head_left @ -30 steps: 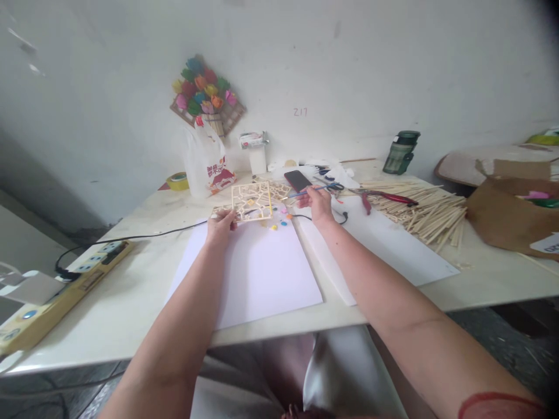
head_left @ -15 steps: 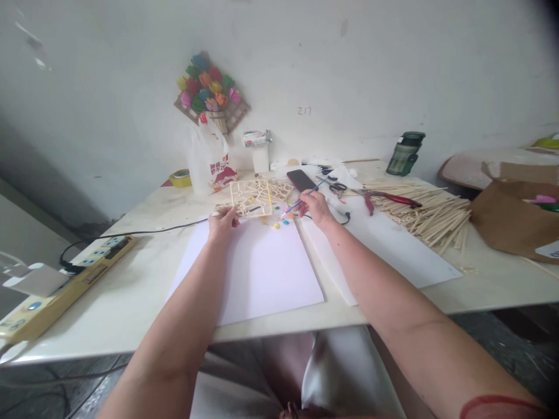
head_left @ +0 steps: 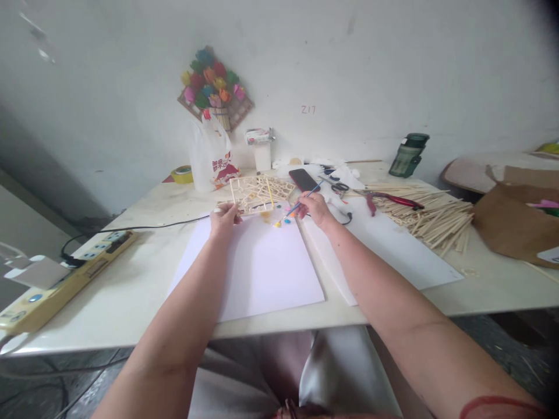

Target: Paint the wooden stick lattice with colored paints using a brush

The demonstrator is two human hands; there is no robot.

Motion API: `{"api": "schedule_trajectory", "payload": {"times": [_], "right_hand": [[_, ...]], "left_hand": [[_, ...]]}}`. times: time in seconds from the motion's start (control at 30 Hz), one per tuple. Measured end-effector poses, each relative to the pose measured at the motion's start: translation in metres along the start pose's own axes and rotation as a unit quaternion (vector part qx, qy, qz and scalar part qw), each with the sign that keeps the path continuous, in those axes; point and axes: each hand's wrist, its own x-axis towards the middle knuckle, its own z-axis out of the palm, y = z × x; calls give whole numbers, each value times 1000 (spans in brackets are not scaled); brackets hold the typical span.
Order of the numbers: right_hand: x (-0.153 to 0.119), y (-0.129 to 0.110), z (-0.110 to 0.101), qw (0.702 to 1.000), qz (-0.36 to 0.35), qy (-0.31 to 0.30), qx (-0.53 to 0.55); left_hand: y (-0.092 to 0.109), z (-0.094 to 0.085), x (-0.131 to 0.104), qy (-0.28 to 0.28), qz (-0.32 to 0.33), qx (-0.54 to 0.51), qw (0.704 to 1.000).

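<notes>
My left hand (head_left: 225, 220) grips the near left corner of a wooden stick frame (head_left: 269, 193), a lattice of thin sticks whose right bar is partly yellow. A blue-handled paintbrush (head_left: 309, 192) is pinched in my right hand (head_left: 315, 209). The brush's tip points down and left into the yellow paint dab (head_left: 278, 224). Close by are a blue dab (head_left: 287, 221) and an orange dab (head_left: 293, 215), with small pink and green ones behind. White paper (head_left: 266, 267) lies below both hands. More stick pieces sit behind the frame, partly hidden by it.
Right of my hands are a phone (head_left: 304, 180), scissors (head_left: 339, 187), red-handled pliers (head_left: 395, 200) and a pile of sticks (head_left: 437, 224). A paper bag (head_left: 515, 215) and green bottle (head_left: 409, 155) stand farther right. At left lie a power strip (head_left: 74, 282) and cable; a plastic bag (head_left: 209, 157) stands behind.
The brush tip has moved down and slightly left into the yellow paint. The stick frame has tilted lower at its far edge; my left hand still holds it.
</notes>
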Motion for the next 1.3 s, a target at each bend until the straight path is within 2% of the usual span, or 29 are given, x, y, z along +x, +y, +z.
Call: {"api": "schedule_trajectory", "payload": {"times": [0.37,0.73,1.03,1.3], "right_hand": [[1,2,0,1000,1,3,2],[3,1,-3,997,-5,69,32],[4,1,-2,994,23,86,67],[7,3,-2,991,15,102,88]], "left_hand": [[0,0,0,-8,1,2,1000],[3,2,-2,-4,-26,-7,1000],[4,1,-3,-16,-43,-21,999],[3,1,-1,-12,-63,-35,997]]}}
